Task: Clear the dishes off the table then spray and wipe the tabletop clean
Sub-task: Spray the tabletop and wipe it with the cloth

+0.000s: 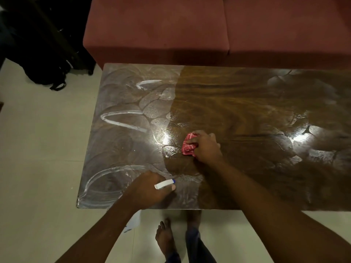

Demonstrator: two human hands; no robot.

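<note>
On the streaked tabletop (237, 103), right hand (206, 146) clamps cloth (188, 144); left hand (150, 188) grips sprayer (164, 184).

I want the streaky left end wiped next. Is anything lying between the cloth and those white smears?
Nothing visible does. The red cloth in the right hand has bare tabletop leftward to the smears; the left hand with the spray bottle sits nearer, off that path.

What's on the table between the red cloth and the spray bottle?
Head view: only smeared tabletop lies between the red cloth and spray bottle.
</note>
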